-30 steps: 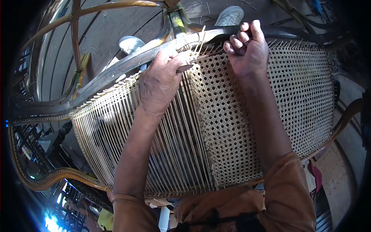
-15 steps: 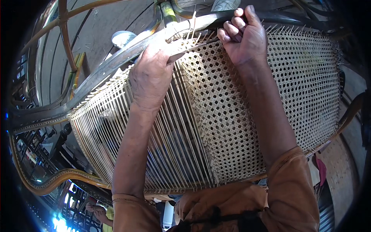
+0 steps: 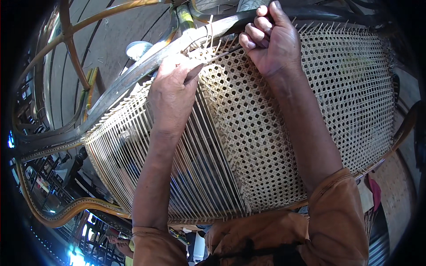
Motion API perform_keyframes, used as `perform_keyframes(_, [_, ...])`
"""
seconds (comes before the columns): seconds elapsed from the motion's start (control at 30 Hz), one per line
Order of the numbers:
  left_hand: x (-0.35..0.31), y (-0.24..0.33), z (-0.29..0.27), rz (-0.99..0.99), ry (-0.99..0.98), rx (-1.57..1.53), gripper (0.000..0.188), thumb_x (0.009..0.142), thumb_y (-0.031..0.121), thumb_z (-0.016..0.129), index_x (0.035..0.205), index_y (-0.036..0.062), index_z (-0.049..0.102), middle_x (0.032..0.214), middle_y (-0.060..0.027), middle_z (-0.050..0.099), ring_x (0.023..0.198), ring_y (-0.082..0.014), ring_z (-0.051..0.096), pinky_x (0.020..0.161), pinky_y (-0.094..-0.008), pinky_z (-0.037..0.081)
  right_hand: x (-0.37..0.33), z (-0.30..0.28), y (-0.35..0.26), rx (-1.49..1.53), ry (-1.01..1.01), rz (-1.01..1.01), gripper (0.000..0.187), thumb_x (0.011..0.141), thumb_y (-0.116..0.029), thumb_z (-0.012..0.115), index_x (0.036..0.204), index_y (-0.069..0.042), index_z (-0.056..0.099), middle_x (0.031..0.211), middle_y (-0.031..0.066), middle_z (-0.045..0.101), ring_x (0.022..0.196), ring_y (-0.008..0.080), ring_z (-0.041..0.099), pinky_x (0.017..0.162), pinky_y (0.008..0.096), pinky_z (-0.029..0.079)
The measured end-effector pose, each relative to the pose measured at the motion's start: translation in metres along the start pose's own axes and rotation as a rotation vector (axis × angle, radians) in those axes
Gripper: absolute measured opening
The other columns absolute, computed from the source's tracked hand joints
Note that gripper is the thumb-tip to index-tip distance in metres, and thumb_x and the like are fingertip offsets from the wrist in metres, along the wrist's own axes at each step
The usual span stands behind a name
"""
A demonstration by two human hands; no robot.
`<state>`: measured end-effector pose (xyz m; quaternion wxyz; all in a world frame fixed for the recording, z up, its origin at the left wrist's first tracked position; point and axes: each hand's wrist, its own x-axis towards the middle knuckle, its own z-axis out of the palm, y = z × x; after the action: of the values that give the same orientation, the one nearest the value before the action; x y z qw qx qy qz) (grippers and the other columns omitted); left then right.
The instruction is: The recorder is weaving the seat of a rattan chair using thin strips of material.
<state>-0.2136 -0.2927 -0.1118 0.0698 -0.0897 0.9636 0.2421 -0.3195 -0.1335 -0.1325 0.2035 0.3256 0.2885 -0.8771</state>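
Grey plank floor (image 3: 106, 42), curved wooden frames (image 3: 66, 40) at left, bright daylight lower left

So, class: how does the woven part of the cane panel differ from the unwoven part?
The woven part, on the right, shows a crossed mesh with small open holes; the unwoven part, on the left, has only parallel strands with long gaps. The woven part looks denser. Both are pale cane stretched across the same frame.

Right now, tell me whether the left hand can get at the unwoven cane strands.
Probably yes: the left hand already rests on the panel's far edge, with the unwoven cane strands directly under its wrist and nothing covering them.
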Motion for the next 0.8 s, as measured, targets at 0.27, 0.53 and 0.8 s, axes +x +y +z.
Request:
perform_keyframes(0.27, [-0.001, 0.007, 0.003, -0.094, 0.052, -0.005, 0.018, 0.081, 0.012, 0.066, 0.093, -0.0022, 0.065, 0.091, -0.0134, 0.059, 0.081, -0.0214, 0.060, 0.074, -0.0313, 0.048, -0.003, 0.002, -0.002, 0.020, -0.073, 0.022, 0.031, 0.099, -0.038, 0.039, 0.077, -0.016, 0.044, 0.054, -0.0079, 0.027, 0.046, 0.0081, 0.023, 0.046, 0.0251, 0.024])
perform_keyframes(0.53, [0.003, 0.009, 0.000, -0.129, 0.008, -0.061, 0.024, 0.083, 0.012, 0.063, 0.099, -0.0060, 0.062, 0.098, -0.0150, 0.060, 0.088, -0.0229, 0.061, 0.081, -0.0313, 0.047, 0.008, -0.010, -0.006, -0.027, -0.156, -0.054, 0.032, 0.098, -0.035, 0.042, 0.080, -0.010, 0.048, 0.050, -0.0076, 0.026, 0.042, 0.0075, 0.021, 0.048, 0.0268, 0.029])
perform_keyframes(0.8, [0.005, 0.012, -0.002, -0.103, 0.013, 0.009, 0.025, 0.083, 0.012, 0.062, 0.101, -0.0047, 0.063, 0.096, -0.0175, 0.062, 0.089, -0.0241, 0.062, 0.082, -0.0323, 0.047, 0.019, -0.021, -0.019, 0.065, -0.168, -0.121, 0.027, 0.096, -0.032, 0.048, 0.081, -0.009, 0.051, 0.051, -0.0061, 0.028, 0.042, 0.0079, 0.024, 0.047, 0.0275, 0.029])
